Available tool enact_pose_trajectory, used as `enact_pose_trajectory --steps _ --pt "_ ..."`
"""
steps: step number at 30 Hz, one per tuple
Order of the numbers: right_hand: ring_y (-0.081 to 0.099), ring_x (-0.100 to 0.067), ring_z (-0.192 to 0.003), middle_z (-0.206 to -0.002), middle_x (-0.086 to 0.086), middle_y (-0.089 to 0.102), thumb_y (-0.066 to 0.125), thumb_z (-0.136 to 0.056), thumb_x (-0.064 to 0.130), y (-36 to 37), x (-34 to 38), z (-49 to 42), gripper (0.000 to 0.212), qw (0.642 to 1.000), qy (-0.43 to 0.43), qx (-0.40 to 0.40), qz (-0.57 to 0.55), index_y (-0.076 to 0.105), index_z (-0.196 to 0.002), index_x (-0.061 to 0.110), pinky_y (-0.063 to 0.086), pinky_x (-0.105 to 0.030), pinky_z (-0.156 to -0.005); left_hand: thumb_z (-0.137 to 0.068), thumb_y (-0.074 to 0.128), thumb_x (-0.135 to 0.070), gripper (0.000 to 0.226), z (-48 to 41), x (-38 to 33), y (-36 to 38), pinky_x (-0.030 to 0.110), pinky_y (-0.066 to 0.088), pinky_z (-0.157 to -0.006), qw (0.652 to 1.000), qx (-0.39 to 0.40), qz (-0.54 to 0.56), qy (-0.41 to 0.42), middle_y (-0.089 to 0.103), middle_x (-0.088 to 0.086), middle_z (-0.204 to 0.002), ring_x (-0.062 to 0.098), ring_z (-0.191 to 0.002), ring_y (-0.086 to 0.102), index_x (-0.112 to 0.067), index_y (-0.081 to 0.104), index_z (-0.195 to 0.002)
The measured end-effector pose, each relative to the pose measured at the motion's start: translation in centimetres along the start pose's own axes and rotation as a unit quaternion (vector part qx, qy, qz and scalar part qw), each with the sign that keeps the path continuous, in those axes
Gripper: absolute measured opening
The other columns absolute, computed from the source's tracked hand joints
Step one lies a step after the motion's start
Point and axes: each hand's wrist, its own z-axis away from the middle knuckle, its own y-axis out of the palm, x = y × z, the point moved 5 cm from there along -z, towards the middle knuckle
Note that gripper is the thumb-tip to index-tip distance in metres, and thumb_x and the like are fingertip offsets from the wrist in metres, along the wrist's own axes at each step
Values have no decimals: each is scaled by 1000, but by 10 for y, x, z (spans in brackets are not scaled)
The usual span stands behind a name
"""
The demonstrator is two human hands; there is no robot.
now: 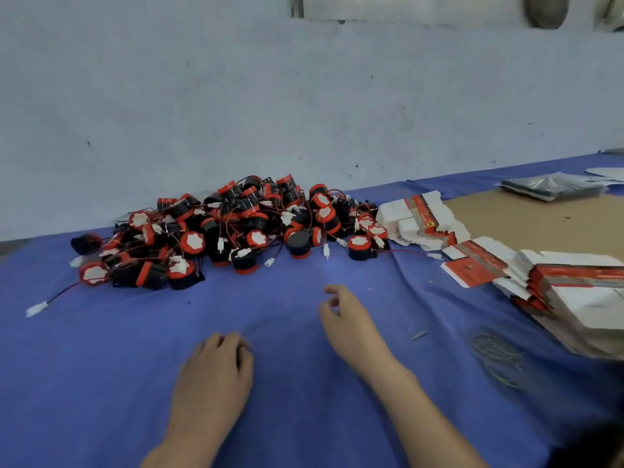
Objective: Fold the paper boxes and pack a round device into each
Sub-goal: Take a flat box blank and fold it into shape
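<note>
A large pile of round black-and-red devices point(236, 228) with red wires and white plugs lies on the blue cloth point(101, 366) against the wall. Flat unfolded white-and-red paper boxes lie in stacks to the right: one stack point(422, 221) beside the pile, another point(574, 292) nearer the right edge. My left hand point(216, 369) rests on the cloth in front of the pile with fingers curled down, holding nothing. My right hand point(347, 319) hovers a little right of it, fingers loosely curled, empty.
A brown cardboard sheet point(540, 217) lies at the back right with a plastic-wrapped dark packet point(553, 185) on it. Loose rubber bands point(499, 359) lie on the cloth at the right. A stray white plug on a wire point(35, 310) sits at the left. A pale wall point(304, 113) backs the table.
</note>
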Motion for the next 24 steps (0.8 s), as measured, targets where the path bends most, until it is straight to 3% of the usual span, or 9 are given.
enact_pose_trajectory --steps 4,8,11,13,16,18,21,24 --pt "44 -11 -60 -94 8 58 40 -105 26 -5 -11 -21 33 998 45 -19 -42 43 -137 25 38 -21 -49 -102 37 -31 23 -12 -6 -5 33 48 -76 999 -9 -42 -20 53 -9 -94 14 -89 51 -27 58 -94" --pt "50 -18 -72 -86 2 57 41 -102 25 -16 -18 -36 30 991 79 -32 -103 47 -132 26 45 -35 -59 -103 34 -31 28 -18 -14 -5 31 48 -65 996 -20 -78 -37 50 -8 -83 13 -81 50 -22 55 -85" --pt "56 -18 -73 -97 -1 62 44 -103 25 -27 -24 -39 26 967 133 -38 -212 51 -128 23 54 -29 -54 -101 37 -28 32 -28 -18 -2 32 47 -57 993 -24 -104 -44 50 -4 -76 15 -73 51 -17 51 -75" --pt "60 -20 -75 -107 -4 64 47 -104 25 -36 -29 -38 20 933 164 -45 -318 55 -120 18 56 -28 -54 -101 39 -28 32 -36 -25 2 34 50 -59 995 -17 -88 -35 52 -2 -77 17 -73 52 -17 52 -75" --pt "65 -22 -80 -106 -6 67 50 -103 22 -54 -37 -37 9 869 186 -94 -450 58 -105 18 57 -32 -62 -104 36 -33 26 -53 -51 15 39 55 -71 997 19 -72 3 55 -4 -91 16 -85 55 -21 57 -94" --pt "67 -20 -80 -100 -4 68 49 -105 23 -70 -44 -37 9 826 182 -164 -508 57 -102 20 57 -29 -59 -104 39 -34 21 -68 -80 26 39 54 -77 998 43 28 28 58 -7 -99 15 -89 58 -23 56 -105" --pt "63 -16 -71 -93 -2 66 47 -104 23 -96 -57 -37 9 764 172 -290 -550 55 -107 21 53 -23 -49 -103 44 -34 14 -95 -138 41 25 49 -68 968 76 233 53 57 -18 -97 3 -87 58 -29 55 -111" --pt "61 -17 -66 -87 -2 63 45 -103 21 -114 -71 -34 12 710 170 -361 -580 54 -110 16 50 -24 -51 -101 49 -32 14 -121 -216 60 14 40 -58 935 135 302 124 56 -17 -99 -3 -80 56 -30 55 -113"
